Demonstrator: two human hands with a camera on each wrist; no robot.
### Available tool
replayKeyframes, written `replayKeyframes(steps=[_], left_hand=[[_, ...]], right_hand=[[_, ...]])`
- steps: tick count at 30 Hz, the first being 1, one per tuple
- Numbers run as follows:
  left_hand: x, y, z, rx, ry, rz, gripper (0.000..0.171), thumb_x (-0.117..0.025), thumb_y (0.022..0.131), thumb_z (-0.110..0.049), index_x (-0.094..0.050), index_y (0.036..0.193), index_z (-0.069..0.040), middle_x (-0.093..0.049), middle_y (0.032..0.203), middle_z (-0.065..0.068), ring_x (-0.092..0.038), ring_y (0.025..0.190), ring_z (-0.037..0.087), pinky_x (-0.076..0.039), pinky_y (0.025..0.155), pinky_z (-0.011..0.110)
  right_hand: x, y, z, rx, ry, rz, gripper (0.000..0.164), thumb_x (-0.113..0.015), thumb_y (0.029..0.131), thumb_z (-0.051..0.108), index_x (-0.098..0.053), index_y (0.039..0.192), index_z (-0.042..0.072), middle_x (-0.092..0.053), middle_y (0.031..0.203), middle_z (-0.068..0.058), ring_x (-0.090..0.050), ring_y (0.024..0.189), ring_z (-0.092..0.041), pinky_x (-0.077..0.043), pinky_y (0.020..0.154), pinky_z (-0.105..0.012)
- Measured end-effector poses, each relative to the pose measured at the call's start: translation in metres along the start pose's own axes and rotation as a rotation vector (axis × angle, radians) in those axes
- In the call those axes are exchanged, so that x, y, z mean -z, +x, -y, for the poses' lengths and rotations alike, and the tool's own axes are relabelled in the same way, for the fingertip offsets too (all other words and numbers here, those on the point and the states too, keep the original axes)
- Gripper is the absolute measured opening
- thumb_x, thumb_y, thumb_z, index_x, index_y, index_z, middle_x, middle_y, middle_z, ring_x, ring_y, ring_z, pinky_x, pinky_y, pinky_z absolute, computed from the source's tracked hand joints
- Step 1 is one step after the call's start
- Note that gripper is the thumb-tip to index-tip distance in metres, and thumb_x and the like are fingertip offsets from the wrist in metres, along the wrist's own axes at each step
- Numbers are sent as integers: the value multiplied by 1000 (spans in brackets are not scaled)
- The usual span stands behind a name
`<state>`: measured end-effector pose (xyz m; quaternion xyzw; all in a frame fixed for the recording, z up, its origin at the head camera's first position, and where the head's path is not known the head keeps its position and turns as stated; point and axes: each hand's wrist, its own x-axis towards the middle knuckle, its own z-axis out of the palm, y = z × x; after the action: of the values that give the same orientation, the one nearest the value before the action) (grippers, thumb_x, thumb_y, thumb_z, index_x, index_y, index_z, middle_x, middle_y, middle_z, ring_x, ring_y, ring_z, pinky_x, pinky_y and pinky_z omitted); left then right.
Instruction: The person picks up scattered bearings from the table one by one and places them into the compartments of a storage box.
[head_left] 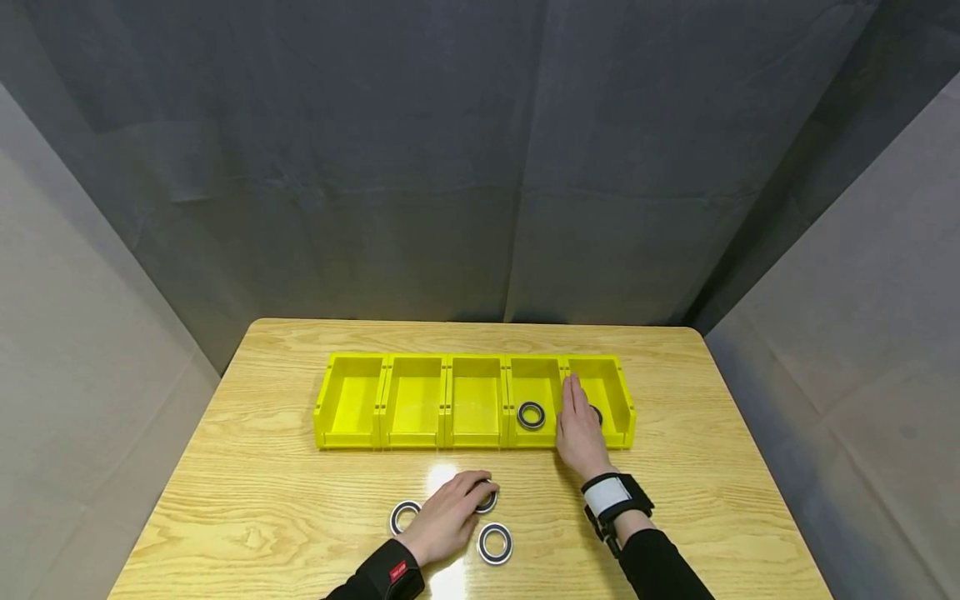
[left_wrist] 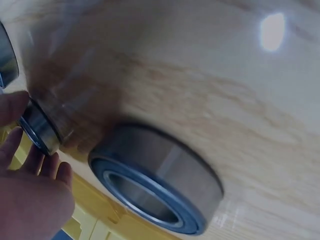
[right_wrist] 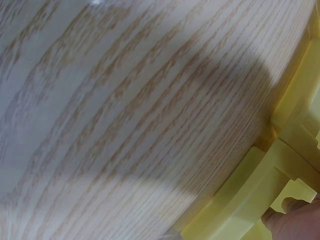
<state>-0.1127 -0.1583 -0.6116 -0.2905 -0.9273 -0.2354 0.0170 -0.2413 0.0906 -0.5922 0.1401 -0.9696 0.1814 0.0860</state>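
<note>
Over the table, my left hand (head_left: 447, 515) pinches a ring-shaped ball bearing (left_wrist: 41, 129) between thumb and fingers. Two more bearings lie by that hand: one on its left (head_left: 395, 520), partly covered by it, and one on its right (head_left: 509, 546). My right hand (head_left: 582, 433) reaches into the yellow bin row (head_left: 476, 440) near the divider of the two rightmost bins, its fingers straight and together. Beside it, a bearing (head_left: 597, 414) in the rightmost bin is mostly hidden. Another bearing (head_left: 521, 416) lies in the fourth bin from the left.
The yellow bins stand side by side toward the back of the wooden table (head_left: 240, 467). A dark grey curtain (head_left: 420, 208) hangs behind the table, with lighter panels (head_left: 82, 350) at both sides.
</note>
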Motion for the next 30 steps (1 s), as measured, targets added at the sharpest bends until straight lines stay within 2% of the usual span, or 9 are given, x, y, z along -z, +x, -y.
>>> replayKeyframes(steps=[6,9,13,20,23,26,30], left_hand=[[-6,2,4,-36,-62,-60,43,-68,89,-1,-60,131,-11,-59,134,11,-55,127,26,-51,106,44],[-8,3,6,-47,-52,-73,44,-69,87,1,-61,129,-12,-60,131,10,-56,125,26,-52,103,43],[-7,7,9,-50,37,-51,49,-72,84,2,-62,129,-13,-59,131,10,-56,123,25,-52,105,41],[-3,15,11,-160,311,-15,56,-78,76,-2,-61,128,-15,-59,127,10,-57,117,24,-53,101,35],[-4,15,11,-185,404,-11,58,-79,74,-3,-61,128,-17,-58,126,9,-57,114,23,-54,98,33],[-5,14,12,-187,441,-22,60,-79,72,-3,-60,127,-18,-57,126,11,-57,113,24,-55,95,34],[-1,15,14,-158,425,-64,64,-78,71,0,-59,129,-16,-56,127,14,-57,113,26,-56,96,35]], right_hand=[[1,-1,1,-8,9,5,63,-51,101,4,-22,154,-12,-19,164,-30,-33,147,-44,-40,115,-58],[1,-1,1,-14,16,11,63,-51,101,3,-22,155,-11,-19,164,-30,-33,147,-44,-39,115,-59],[1,-1,2,-8,19,4,62,-51,101,3,-23,154,-12,-19,164,-31,-33,147,-45,-39,115,-59],[2,-1,1,0,21,-9,63,-51,101,3,-22,154,-12,-20,164,-30,-32,148,-44,-39,116,-57],[2,-1,2,-2,19,-5,63,-51,101,3,-22,154,-12,-20,163,-31,-33,147,-44,-39,115,-58],[2,-2,3,-3,20,-7,62,-52,100,2,-24,153,-13,-21,163,-32,-34,146,-45,-40,114,-58],[4,-2,4,-10,24,0,62,-51,101,2,-23,154,-12,-20,163,-31,-33,147,-44,-39,115,-58]])
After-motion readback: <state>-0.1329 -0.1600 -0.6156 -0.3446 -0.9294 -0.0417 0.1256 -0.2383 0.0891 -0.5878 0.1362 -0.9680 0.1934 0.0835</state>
